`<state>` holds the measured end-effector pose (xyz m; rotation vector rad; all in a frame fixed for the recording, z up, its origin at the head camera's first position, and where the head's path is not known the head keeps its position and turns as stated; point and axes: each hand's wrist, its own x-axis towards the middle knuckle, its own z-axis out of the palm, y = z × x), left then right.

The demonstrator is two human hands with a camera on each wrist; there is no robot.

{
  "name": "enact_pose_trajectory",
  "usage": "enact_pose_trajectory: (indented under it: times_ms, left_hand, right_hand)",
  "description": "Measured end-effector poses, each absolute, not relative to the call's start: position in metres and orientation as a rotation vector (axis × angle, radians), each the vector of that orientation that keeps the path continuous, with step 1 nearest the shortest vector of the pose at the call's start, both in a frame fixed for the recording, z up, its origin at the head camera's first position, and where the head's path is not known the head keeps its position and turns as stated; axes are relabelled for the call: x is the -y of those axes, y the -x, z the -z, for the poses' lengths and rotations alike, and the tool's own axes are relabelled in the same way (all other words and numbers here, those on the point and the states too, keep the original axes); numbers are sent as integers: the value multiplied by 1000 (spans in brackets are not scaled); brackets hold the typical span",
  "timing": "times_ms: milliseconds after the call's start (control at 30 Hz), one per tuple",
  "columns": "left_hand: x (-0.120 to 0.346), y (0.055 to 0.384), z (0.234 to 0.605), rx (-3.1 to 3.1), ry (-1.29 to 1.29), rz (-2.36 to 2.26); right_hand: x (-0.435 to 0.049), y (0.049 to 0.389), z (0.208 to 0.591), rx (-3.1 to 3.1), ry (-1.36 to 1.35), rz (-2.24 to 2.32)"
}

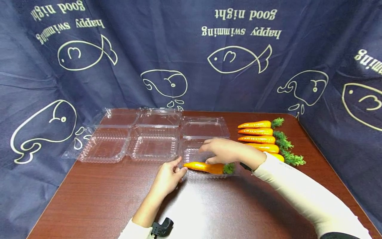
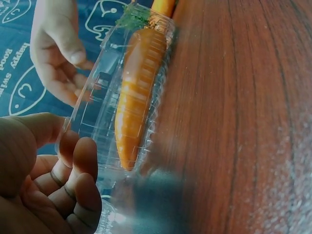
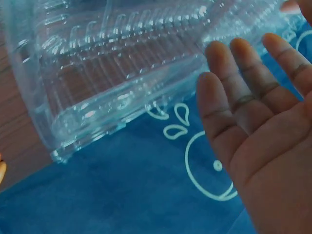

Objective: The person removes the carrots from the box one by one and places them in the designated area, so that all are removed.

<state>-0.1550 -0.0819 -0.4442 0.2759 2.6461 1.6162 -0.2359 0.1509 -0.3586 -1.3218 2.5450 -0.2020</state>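
A clear plastic clamshell box (image 1: 206, 176) stands open at the table's middle, its lid (image 1: 206, 127) laid back. One orange toy carrot (image 1: 203, 167) with a green top lies along the near side of the box, seen through the clear wall in the left wrist view. The left hand (image 1: 168, 177) pinches the rim at the box's near left corner between thumb and fingers. Above the box is the right hand (image 1: 222, 151), fingers loosely extended and holding nothing. In the right wrist view its palm (image 3: 273, 126) faces the camera beside the clear plastic.
Two more open clear boxes, a middle one (image 1: 155, 144) and a left one (image 1: 102, 146), stand in a row to the left. Several carrots (image 1: 258, 139) lie stacked in a column at the right, under the right forearm. A dark blue printed curtain (image 1: 191, 49) hangs behind the brown table (image 1: 98, 199).
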Motion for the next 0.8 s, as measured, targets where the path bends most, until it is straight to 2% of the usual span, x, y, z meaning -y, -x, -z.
enact_pose_trajectory:
  times_ms: [800]
  left_hand:
    - [80,153,443,-2646,-293,-1632]
  right_hand:
    - [-123,244,386,-2438,1201,-43]
